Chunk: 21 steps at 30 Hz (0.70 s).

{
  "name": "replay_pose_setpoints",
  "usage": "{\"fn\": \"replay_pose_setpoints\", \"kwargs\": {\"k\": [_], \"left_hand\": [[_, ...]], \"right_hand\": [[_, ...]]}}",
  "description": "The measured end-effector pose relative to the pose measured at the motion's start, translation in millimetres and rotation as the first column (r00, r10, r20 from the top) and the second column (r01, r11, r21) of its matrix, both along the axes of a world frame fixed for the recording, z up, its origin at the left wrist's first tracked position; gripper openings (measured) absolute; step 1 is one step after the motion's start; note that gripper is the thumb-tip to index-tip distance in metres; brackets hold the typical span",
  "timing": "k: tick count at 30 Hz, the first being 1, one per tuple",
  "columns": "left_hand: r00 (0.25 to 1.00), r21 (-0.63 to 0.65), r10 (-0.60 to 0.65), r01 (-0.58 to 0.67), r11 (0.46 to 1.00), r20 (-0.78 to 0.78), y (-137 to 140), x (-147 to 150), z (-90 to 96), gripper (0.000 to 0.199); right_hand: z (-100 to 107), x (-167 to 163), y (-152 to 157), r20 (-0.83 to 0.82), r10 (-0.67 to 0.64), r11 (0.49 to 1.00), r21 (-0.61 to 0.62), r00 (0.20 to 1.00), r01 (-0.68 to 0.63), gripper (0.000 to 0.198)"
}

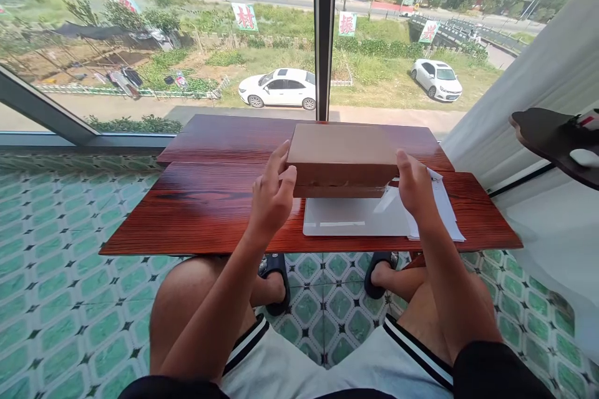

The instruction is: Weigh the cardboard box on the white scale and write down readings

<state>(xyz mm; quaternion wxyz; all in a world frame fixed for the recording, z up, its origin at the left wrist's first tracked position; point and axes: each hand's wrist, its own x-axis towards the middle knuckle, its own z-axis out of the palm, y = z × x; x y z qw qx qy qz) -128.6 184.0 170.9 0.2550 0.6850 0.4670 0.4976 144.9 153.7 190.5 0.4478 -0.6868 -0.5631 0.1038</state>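
Both of my hands grip a brown cardboard box (pixel 344 144) at its two ends, over the middle of a dark red wooden table. My left hand (pixel 275 193) has its thumb on the near left corner and its fingers along the left end. At the right end, my right hand (pixel 414 184) holds the near corner, its fingertips partly hidden. A strip of clear tape shows at the box's lower right edge. Beneath the box lies a flat silver panel like a closed laptop (pixel 346 221), partly covered. White papers (pixel 444 209) lie beside it, under my right hand.
The wooden table (pixel 187 206) ends close before my knees. A large window with a dark frame post (pixel 325 37) stands behind it. To the right hang a white curtain (pixel 519 87) and a dark curved shelf (pixel 556 140) with small items. Green tiles (pixel 70 274) cover the floor.
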Motion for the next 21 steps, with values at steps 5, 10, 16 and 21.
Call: {"fn": "replay_pose_setpoints", "kwargs": {"k": [5,10,16,21], "left_hand": [[0.989,-0.04,-0.129,0.133,0.99,0.075,-2,10,-6.6,0.053],[0.969,-0.057,-0.215,0.223,0.973,0.123,-2,17,-12.8,0.056],[0.945,-0.096,-0.279,0.297,0.95,0.17,1,25,-20.9,0.061],[0.931,-0.108,-0.306,0.331,0.937,0.201,0,30,-23.2,0.064]], "right_hand": [[3,10,-5,0.104,-0.059,0.998,-0.007,0.993,0.06,0.066],[4,19,-9,0.167,-0.1,0.993,-0.05,0.981,0.11,0.063],[2,29,-10,0.196,-0.141,0.981,-0.102,0.97,0.164,0.065],[-1,35,-10,0.189,-0.161,0.977,-0.112,0.969,0.184,0.063]]}}
